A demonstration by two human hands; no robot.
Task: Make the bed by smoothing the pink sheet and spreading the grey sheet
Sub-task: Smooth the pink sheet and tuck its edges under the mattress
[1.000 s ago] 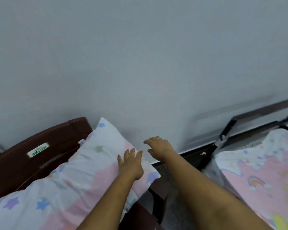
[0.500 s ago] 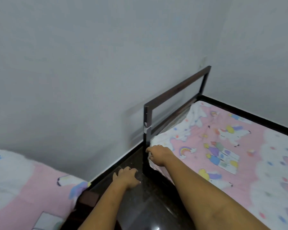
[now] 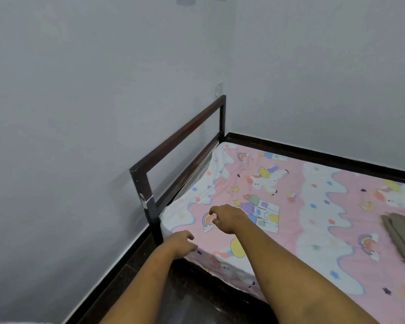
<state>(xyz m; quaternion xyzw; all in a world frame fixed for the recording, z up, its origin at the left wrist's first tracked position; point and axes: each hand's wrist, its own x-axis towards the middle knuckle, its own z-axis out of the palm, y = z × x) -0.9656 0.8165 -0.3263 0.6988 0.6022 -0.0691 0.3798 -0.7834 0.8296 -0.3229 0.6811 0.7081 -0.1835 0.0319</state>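
The pink sheet (image 3: 313,206), printed with unicorns and rainbows, covers the mattress and is wrinkled near the headboard corner. A folded grey sheet (image 3: 402,237) lies on it at the right edge of the view. My right hand (image 3: 227,217) hovers over the sheet near its near-left corner, fingers loosely curled and holding nothing. Lower down, my left hand (image 3: 181,244) reaches the sheet's side edge near that corner, fingers loosely bent; I cannot tell whether it touches the fabric.
A dark wooden headboard rail (image 3: 180,146) stands at the bed's left end against the grey wall (image 3: 80,113). A dark bed frame (image 3: 313,150) runs along the far wall. Dark floor (image 3: 185,295) lies between me and the bed.
My view swung right from the pillow to the bed. Both hands moved toward the bed's near-left corner; the right now hovers above the sheet instead of at its corner.
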